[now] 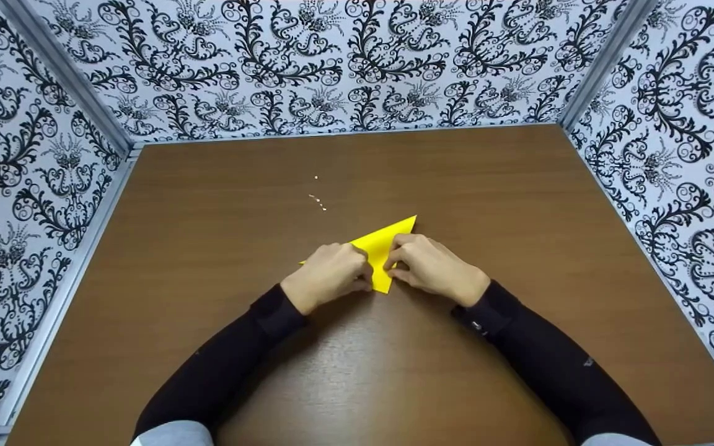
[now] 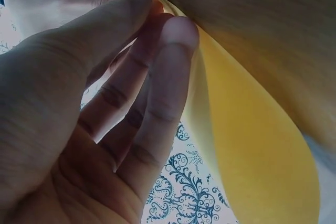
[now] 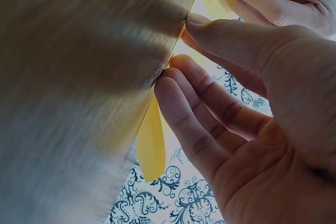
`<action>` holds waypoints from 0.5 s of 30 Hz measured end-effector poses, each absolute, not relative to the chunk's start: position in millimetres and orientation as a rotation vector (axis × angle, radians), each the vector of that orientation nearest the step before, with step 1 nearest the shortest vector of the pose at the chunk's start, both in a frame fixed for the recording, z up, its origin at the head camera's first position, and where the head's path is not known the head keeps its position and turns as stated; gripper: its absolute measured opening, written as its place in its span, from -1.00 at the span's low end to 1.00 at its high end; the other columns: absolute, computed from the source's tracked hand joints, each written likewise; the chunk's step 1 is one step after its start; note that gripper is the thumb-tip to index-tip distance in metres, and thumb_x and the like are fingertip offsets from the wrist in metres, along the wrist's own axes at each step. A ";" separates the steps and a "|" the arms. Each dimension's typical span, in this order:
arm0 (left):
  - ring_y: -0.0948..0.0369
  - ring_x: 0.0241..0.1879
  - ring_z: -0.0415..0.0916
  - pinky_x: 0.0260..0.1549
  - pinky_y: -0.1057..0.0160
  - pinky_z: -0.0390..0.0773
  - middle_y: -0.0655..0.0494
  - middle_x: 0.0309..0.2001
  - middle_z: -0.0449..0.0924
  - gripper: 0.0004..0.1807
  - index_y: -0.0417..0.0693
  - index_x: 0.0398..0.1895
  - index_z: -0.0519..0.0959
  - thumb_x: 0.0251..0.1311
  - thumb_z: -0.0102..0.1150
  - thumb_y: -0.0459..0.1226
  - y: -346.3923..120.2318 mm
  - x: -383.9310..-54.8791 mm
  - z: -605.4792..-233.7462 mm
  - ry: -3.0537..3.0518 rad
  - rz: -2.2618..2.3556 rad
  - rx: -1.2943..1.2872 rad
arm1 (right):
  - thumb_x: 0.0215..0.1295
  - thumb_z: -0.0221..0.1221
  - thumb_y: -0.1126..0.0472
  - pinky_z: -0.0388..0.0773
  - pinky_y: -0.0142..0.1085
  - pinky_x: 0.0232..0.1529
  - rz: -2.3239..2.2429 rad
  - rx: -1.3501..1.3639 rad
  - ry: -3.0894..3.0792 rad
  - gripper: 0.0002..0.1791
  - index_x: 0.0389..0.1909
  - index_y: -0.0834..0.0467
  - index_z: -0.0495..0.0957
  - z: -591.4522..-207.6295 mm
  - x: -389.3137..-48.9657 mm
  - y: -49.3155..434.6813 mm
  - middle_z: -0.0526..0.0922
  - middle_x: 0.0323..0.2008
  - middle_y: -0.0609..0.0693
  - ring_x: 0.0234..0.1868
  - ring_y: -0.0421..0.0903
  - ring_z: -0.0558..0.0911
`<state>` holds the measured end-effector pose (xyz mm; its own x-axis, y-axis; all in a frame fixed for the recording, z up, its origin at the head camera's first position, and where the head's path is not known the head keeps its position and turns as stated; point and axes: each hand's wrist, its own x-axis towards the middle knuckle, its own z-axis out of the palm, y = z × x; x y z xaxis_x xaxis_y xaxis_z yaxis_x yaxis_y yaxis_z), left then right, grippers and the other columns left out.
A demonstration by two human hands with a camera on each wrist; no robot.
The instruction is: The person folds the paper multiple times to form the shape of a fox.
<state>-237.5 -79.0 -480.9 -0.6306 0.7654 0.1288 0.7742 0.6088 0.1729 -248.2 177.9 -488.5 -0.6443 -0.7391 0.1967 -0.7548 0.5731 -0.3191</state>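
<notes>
A folded sheet of yellow paper (image 1: pixel 380 243) lies on the table in the head view, one pointed corner aimed away to the right. My left hand (image 1: pixel 331 272) covers its left part, and only a small tip of paper shows beyond the knuckles. Thumb and fingers pinch the near edge there, with a curved flap of the paper (image 2: pixel 257 135) bulging beside them in the left wrist view. At the right edge, my right hand (image 1: pixel 434 265) pinches the paper between thumb and fingers. A narrow yellow flap (image 3: pixel 151 142) sticks out past those fingertips in the right wrist view.
Several tiny white scraps (image 1: pixel 317 200) lie on the brown table (image 1: pixel 220 198) beyond the paper. Patterned black-and-white walls (image 1: pixel 295 68) stand at the back and both sides, with metal rails (image 1: pixel 78 260) along the edges.
</notes>
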 end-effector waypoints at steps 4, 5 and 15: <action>0.12 -0.29 0.76 -0.21 -0.01 0.88 0.12 -0.22 0.85 -0.89 0.08 -0.22 0.94 0.40 0.70 -0.13 -79.1 -237.2 -481.4 -2.768 -0.341 -1.321 | 0.47 0.58 0.33 0.86 -0.09 0.00 0.582 1.301 -2.746 -0.89 -0.06 0.18 0.94 -487.9 -247.6 177.5 0.81 -0.08 0.10 -0.09 0.04 0.82; 0.12 -0.30 0.76 -0.22 -0.01 0.88 0.11 -0.23 0.85 -0.90 0.08 -0.23 0.93 0.40 0.70 -0.14 -79.0 -237.1 -481.8 -2.766 -0.337 -1.317 | 0.47 0.58 0.33 0.86 -0.10 0.00 0.581 1.301 -2.744 -0.89 -0.06 0.18 0.94 -487.9 -247.4 177.3 0.81 -0.08 0.10 -0.10 0.04 0.82; 0.09 -0.32 0.76 -0.22 -0.03 0.89 0.10 -0.25 0.83 -0.90 0.08 -0.24 0.92 0.41 0.68 -0.15 -77.5 -237.1 -482.7 -2.772 -0.306 -1.306 | 0.46 0.58 0.34 0.86 -0.09 0.00 0.603 1.317 -2.734 -0.90 -0.07 0.18 0.94 -489.1 -249.4 177.9 0.82 -0.10 0.10 -0.10 0.05 0.83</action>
<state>-237.1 -77.5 -482.7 -0.6388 0.7565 0.1402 0.7688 0.6210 0.1524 -249.4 177.9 -489.1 -0.6367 -0.7427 0.2074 -0.7611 0.5619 -0.3242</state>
